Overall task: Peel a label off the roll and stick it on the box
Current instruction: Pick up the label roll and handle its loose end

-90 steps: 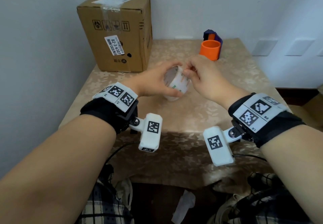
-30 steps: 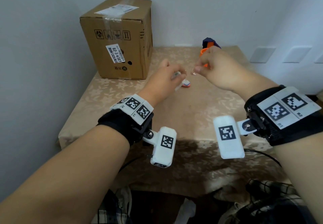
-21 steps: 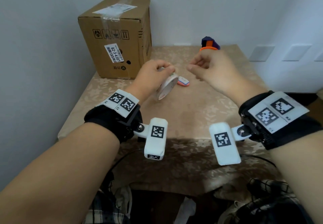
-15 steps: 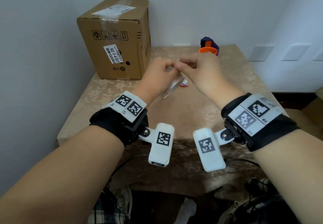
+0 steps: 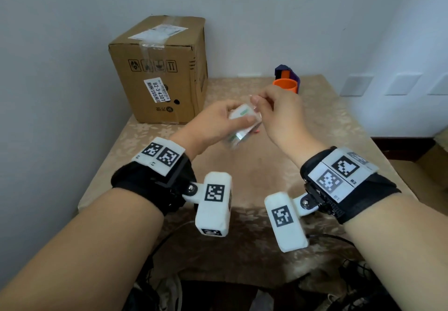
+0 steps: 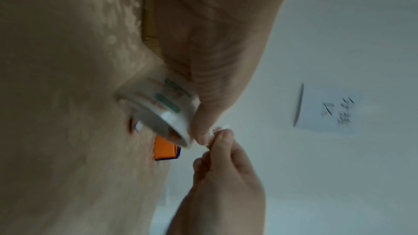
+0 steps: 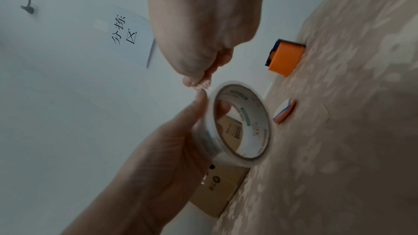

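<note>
My left hand (image 5: 243,113) grips the clear roll with green print (image 5: 238,138) above the middle of the table, thumb across its outer face. In the right wrist view the roll (image 7: 255,129) is a ring held by the left hand (image 7: 172,147). My right hand (image 5: 255,101) has thumb and forefinger pinched at the roll's upper rim. In the left wrist view its fingertips (image 6: 222,137) hold a small pale scrap, the label end (image 6: 220,129), just off the roll (image 6: 158,108). The cardboard box (image 5: 160,68) stands at the far left, apart from both hands.
An orange and purple dispenser (image 5: 286,84) sits at the table's far edge, behind my right hand. A small orange and white oval object (image 7: 285,110) lies on the patterned tablecloth (image 5: 254,172) under the roll. Walls close in at the left and back.
The hands, apart a second ago, have come together. My left hand has turned the roll from edge-on to show its printed face, and my right fingertips now pinch at its rim.
</note>
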A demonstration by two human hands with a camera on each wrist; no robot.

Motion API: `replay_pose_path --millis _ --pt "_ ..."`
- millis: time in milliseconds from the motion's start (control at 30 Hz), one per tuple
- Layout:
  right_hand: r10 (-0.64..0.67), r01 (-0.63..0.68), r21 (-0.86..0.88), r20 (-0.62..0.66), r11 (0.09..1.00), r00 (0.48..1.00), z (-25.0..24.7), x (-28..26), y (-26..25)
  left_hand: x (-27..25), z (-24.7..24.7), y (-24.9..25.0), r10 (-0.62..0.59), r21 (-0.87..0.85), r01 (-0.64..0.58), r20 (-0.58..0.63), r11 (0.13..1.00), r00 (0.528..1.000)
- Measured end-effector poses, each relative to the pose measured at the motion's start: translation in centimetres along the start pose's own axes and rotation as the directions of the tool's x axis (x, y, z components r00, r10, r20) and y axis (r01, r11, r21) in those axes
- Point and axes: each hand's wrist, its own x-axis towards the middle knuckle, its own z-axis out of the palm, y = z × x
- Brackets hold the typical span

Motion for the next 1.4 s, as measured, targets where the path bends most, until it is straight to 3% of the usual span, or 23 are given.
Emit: replay_pose_path --millis 200,300,433,600,667,767,867,1000,1067,1167,1267,1333,1400 --pt "0.133 -0.157 0.233 0.114 0.96 0.985 -0.6 1.2 0.8 1.0 1.0 0.4 0.175 0.39 -0.123 -0.102 0.913 0.979" --pt "0.166 -0.201 0.383 0.122 0.902 0.979 -0.7 2.2 1.5 2.4 0.8 0.4 0.22 0.505 -0.127 -0.128 0.854 0.967" --pt "0.178 -0.235 0.458 0.164 0.857 0.97 -0.3 4.7 2.4 5.0 -0.2 -0.1 0.229 0.561 -0.117 -0.134 0.819 0.964" --pt "0.106 -0.179 0.315 0.235 0.932 0.966 1.2 8.4 3.9 9.6 -1.7 -0.9 0.195 0.577 -0.097 -0.109 0.811 0.975" --pt "0.108 -0.136 0.101 0.244 0.986 0.964 2.0 10.0 4.7 11.7 -1.9 -1.6 0.186 0.705 -0.085 -0.068 0.704 0.98" --pt "0.131 -0.079 -0.19 0.279 0.979 0.951 3.6 11.9 6.1 14.3 -2.0 -2.7 0.128 0.831 -0.066 -0.007 0.552 0.992" --pt "0.161 -0.115 -0.157 0.327 0.981 0.931 4.8 12.6 7.0 16.3 -2.3 -3.7 0.014 0.868 -0.011 0.005 0.496 1.0" --pt "0.299 -0.329 0.066 0.28 0.942 0.912 4.8 12.5 8.3 17.8 -3.2 -4.7 0.005 0.928 0.004 -0.007 0.374 1.0" --pt "0.327 -0.325 -0.058 0.299 0.944 0.896 4.4 12.2 9.2 17.9 -3.6 -5.4 -0.06 0.942 0.061 -0.043 0.331 0.997" --pt "0.294 -0.19 -0.289 0.375 0.938 0.879 3.6 11.4 9.9 17.4 -3.7 -6.4 -0.143 0.924 0.111 -0.062 0.365 0.988" --pt "0.279 -0.102 -0.337 0.533 0.936 0.799 3.4 10.0 9.2 16.6 -3.8 -6.8 -0.167 0.853 0.148 -0.073 0.5 0.983" --pt "0.242 0.063 -0.412 0.645 0.909 0.725 3.4 9.1 8.2 16.1 -3.9 -6.7 -0.173 0.805 0.181 -0.1 0.564 0.98" --pt "0.206 0.238 -0.495 0.684 0.835 0.7 4.0 8.7 7.7 15.7 -3.7 -6.7 -0.163 0.779 0.205 -0.134 0.593 0.978"
